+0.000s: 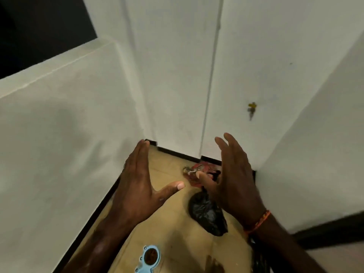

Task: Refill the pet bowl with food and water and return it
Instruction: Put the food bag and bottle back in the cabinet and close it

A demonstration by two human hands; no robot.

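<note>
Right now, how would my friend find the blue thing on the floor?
Look at the tan floor in the corner between the white walls. Near the bottom edge, below the left hand, lies the blue bowl. It is light blue with a round hole showing brown inside, unlike the crumpled black bag and red wrapper farther up.

I'm looking down into a narrow floor corner. Taking the black plastic bag (207,214) as my landmark: it lies crumpled on the tan floor (173,229). Just beyond it, toward the corner, lies a red and pale crumpled wrapper (201,170); I can't read what it is. Black skirting (177,153) runs along the wall foot beyond the bag and down its left. White walls (59,144) rise on all sides. High above the bag and to its right, a small yellow mark (252,105) sits on the wall.
</note>
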